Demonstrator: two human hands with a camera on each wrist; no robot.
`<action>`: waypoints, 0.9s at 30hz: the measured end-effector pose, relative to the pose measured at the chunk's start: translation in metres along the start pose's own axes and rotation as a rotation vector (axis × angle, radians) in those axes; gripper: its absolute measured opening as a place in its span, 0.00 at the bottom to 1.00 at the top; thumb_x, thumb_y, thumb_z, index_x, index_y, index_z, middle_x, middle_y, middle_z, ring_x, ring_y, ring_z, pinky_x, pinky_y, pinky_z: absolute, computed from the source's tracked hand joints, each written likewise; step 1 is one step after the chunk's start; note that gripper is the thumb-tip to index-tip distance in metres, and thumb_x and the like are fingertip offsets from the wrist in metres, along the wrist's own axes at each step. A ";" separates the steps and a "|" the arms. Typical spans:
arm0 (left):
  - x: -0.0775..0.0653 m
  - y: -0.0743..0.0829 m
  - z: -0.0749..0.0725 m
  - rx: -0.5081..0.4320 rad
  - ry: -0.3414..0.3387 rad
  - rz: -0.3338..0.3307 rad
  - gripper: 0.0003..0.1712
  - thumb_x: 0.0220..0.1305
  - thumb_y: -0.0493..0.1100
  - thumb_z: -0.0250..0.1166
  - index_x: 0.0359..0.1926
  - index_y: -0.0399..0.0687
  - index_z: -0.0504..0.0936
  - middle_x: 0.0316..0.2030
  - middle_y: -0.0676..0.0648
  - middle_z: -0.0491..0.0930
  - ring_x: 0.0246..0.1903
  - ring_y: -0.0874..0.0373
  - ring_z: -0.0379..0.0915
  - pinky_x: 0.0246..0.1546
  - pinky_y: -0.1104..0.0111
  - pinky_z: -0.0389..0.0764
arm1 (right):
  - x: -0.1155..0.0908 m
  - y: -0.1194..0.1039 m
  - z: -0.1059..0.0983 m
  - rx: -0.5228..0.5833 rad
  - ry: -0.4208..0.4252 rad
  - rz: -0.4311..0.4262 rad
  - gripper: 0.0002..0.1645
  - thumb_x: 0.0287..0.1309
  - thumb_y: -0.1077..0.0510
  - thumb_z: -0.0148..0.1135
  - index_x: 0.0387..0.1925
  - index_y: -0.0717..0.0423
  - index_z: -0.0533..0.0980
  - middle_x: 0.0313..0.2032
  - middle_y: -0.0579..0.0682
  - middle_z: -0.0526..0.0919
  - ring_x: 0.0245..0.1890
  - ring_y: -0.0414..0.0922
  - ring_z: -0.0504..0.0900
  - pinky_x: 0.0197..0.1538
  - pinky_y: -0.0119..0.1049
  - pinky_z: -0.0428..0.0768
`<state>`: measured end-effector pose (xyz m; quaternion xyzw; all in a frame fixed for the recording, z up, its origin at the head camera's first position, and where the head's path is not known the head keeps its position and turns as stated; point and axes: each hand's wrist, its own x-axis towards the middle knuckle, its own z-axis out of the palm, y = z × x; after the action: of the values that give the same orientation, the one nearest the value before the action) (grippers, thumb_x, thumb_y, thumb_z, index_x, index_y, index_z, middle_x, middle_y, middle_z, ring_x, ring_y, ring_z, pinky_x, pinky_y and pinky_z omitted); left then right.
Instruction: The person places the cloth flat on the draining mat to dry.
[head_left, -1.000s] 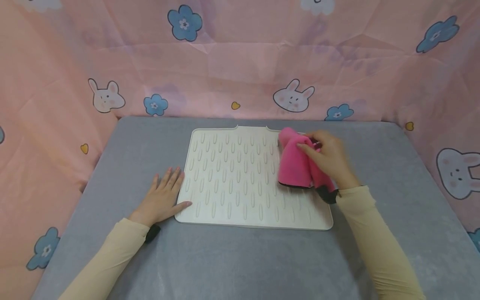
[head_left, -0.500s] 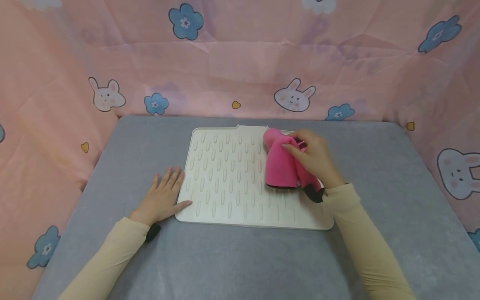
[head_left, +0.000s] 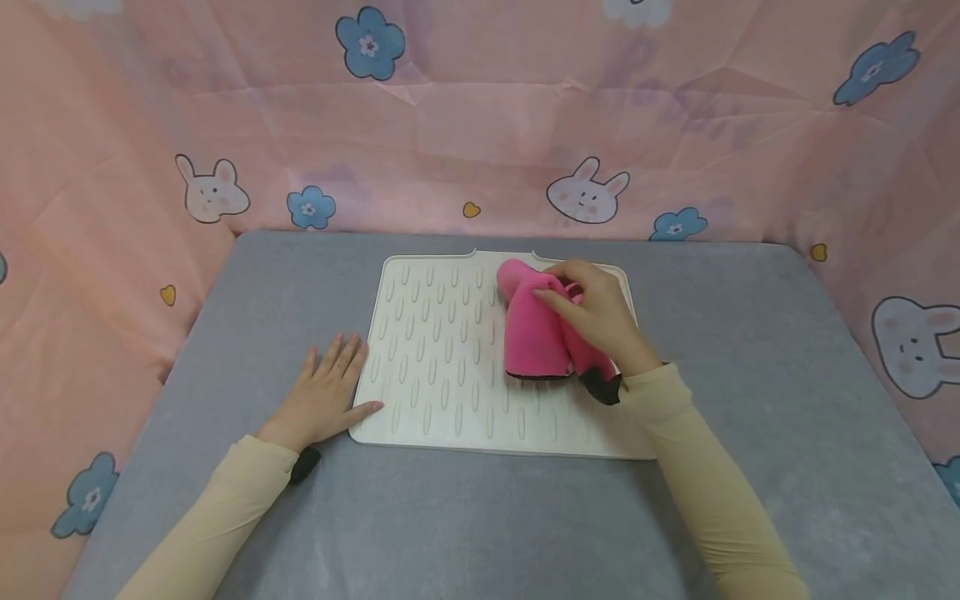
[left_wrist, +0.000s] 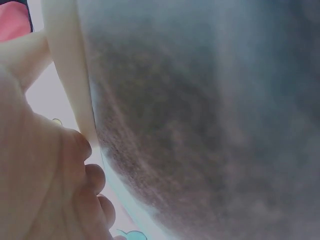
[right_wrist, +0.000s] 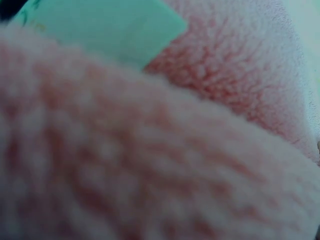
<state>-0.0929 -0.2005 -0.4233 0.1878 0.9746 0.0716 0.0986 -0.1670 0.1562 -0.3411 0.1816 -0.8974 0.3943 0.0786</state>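
Bunched up in my right hand [head_left: 606, 315] is a pink cleaning cloth [head_left: 534, 337] with dark edging, the thumb and fingers pinching its upper part. It lies over the right half of a white mat [head_left: 427, 429] patterned with raised oval ridges. My left hand [head_left: 318, 398] rests with fingers spread at the mat's left edge, its thumb reaching over the rim. The left wrist view has the palm [left_wrist: 40, 170] beside the mat's pale edge [left_wrist: 70, 75]. Blurred pink fleecy fabric [right_wrist: 150, 160] fills most of the right wrist view, with a pale green tag [right_wrist: 110, 30] above it.
A grey cloth-covered table [head_left: 465, 525] lies under the mat and extends to both sides. Behind and beside it hangs a pink curtain [head_left: 465, 125] printed with rabbits and blue flowers. A small dark object [head_left: 305, 465] sits under the left wrist.
My right hand has slid the pink cleaning cloth leftward across the mat, from its right side toward the middle. The left hand and the mat have stayed in place.
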 end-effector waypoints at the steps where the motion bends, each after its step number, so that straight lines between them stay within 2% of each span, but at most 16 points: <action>1: 0.000 0.000 0.000 0.000 -0.001 0.000 0.50 0.64 0.62 0.55 0.71 0.31 0.47 0.71 0.34 0.41 0.70 0.39 0.32 0.65 0.41 0.36 | 0.001 -0.001 0.001 0.002 -0.004 0.001 0.17 0.55 0.60 0.67 0.45 0.65 0.77 0.40 0.59 0.80 0.37 0.52 0.76 0.42 0.45 0.78; 10: 0.001 -0.001 0.002 0.010 0.000 -0.003 0.50 0.64 0.63 0.55 0.71 0.32 0.47 0.71 0.34 0.41 0.70 0.39 0.31 0.65 0.41 0.36 | 0.003 -0.007 0.007 0.040 0.035 -0.054 0.15 0.54 0.61 0.67 0.43 0.64 0.78 0.39 0.57 0.80 0.37 0.50 0.76 0.41 0.45 0.78; 14: 0.001 -0.002 0.002 0.009 0.000 -0.006 0.50 0.64 0.63 0.55 0.71 0.33 0.46 0.71 0.34 0.40 0.71 0.39 0.31 0.65 0.41 0.36 | 0.003 -0.008 0.009 0.052 0.026 -0.040 0.15 0.54 0.61 0.67 0.43 0.64 0.78 0.38 0.56 0.80 0.38 0.50 0.76 0.42 0.45 0.78; 21: 0.001 -0.001 0.001 0.005 0.000 -0.005 0.50 0.64 0.62 0.55 0.71 0.33 0.47 0.71 0.34 0.40 0.70 0.39 0.31 0.64 0.41 0.35 | -0.001 0.000 0.016 0.011 -0.043 0.029 0.15 0.55 0.59 0.67 0.43 0.63 0.78 0.36 0.55 0.79 0.33 0.49 0.75 0.38 0.42 0.76; 27: 0.000 -0.001 0.001 0.004 0.002 -0.005 0.50 0.64 0.62 0.55 0.71 0.33 0.47 0.71 0.34 0.41 0.71 0.39 0.32 0.65 0.41 0.35 | -0.005 0.005 0.022 -0.028 -0.137 0.063 0.16 0.56 0.58 0.67 0.44 0.62 0.77 0.35 0.54 0.78 0.35 0.50 0.75 0.37 0.40 0.75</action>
<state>-0.0932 -0.2008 -0.4242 0.1853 0.9754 0.0695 0.0975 -0.1645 0.1445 -0.3602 0.1787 -0.9113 0.3708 0.0073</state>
